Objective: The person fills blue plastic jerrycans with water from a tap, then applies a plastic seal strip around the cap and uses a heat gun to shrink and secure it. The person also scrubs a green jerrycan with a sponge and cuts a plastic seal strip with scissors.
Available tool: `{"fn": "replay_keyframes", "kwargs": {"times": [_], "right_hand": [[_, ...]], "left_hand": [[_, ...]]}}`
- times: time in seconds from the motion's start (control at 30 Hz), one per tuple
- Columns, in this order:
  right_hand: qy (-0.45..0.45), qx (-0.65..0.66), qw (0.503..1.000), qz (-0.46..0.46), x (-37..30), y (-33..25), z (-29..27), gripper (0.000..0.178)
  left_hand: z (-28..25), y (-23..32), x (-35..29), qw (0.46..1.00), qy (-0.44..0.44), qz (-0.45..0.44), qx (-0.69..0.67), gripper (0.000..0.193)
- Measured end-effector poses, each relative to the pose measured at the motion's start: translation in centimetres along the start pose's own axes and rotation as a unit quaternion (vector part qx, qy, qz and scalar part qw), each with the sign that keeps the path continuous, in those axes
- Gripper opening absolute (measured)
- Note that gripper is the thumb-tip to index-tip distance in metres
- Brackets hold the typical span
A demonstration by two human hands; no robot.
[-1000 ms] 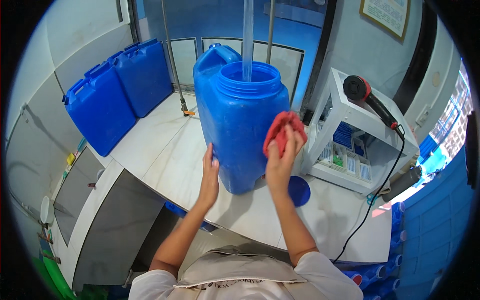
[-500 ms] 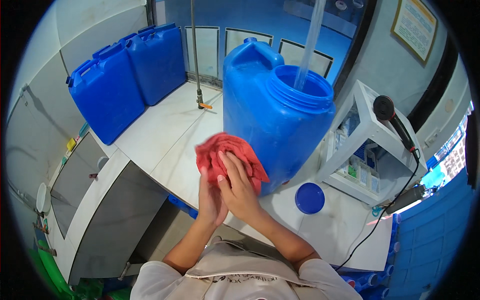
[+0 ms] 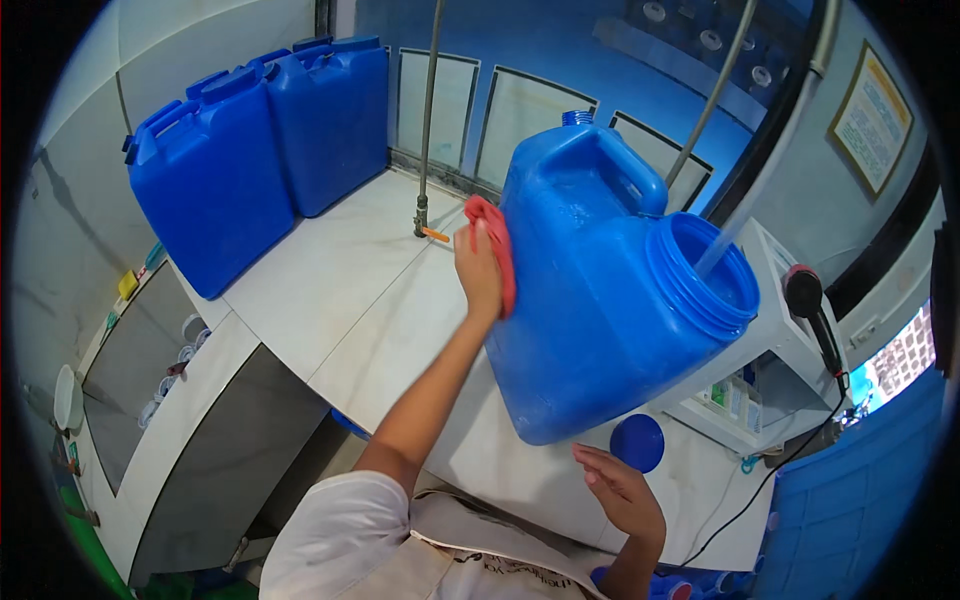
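Tall and open-mouthed, a blue water jug (image 3: pixel 590 300) stands on the white counter with its wide mouth toward the right. A clear tube (image 3: pixel 765 170) runs down into that mouth. My left hand (image 3: pixel 480 270) presses a red cloth (image 3: pixel 493 240) against the jug's left side, fingers bent over the fabric. Near the jug's lower front corner is my right hand (image 3: pixel 625 497), its fingers stretched out, holding nothing. A round blue lid (image 3: pixel 637 443) lies on the counter just beyond its fingertips.
Closed blue jugs (image 3: pixel 210 180) stand at the back left. A metal pipe with an orange-handled tap (image 3: pixel 432 233) rises behind my left hand. On the right, a white shelf unit (image 3: pixel 690 410) carries a corded heat gun or dryer (image 3: pixel 812 300). The counter (image 3: pixel 330 270) curves along the left.
My hands have parted; the left one took the red cloth to the jug's left side, while the right dropped toward the lower right. The jug appears farther right and more turned.
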State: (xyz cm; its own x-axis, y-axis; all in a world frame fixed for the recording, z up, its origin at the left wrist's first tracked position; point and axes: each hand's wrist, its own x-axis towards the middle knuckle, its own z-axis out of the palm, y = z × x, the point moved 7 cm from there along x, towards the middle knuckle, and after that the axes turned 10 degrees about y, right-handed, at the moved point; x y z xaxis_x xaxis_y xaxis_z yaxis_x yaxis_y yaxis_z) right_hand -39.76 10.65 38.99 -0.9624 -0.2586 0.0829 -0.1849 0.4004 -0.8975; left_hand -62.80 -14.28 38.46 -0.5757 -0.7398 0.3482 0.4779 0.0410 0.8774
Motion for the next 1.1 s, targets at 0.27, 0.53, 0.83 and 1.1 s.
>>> {"fn": "replay_keyframes", "kwargs": {"times": [0.27,0.53,0.83,1.1], "right_hand": [[0.04,0.035,0.992,0.114,-1.0,2.3,1.0,0.031],[-0.075,-0.05,0.99,0.109,1.0,1.2,6.6,0.031],[-0.173,-0.06,0.979,0.093,2.7,2.3,12.5,0.035],[-0.217,-0.027,0.973,0.077,2.8,2.3,13.7,0.034]], "left_hand": [[-5.2,-7.9,9.0,0.964,-0.101,0.021,0.246,0.044],[-2.0,-18.3,-0.8,0.728,-0.368,0.257,0.519,0.04],[-18.5,-17.6,15.4,0.617,-0.079,0.2,0.757,0.016],[-27.9,-4.0,18.3,0.796,-0.011,0.019,0.605,0.03]]}}
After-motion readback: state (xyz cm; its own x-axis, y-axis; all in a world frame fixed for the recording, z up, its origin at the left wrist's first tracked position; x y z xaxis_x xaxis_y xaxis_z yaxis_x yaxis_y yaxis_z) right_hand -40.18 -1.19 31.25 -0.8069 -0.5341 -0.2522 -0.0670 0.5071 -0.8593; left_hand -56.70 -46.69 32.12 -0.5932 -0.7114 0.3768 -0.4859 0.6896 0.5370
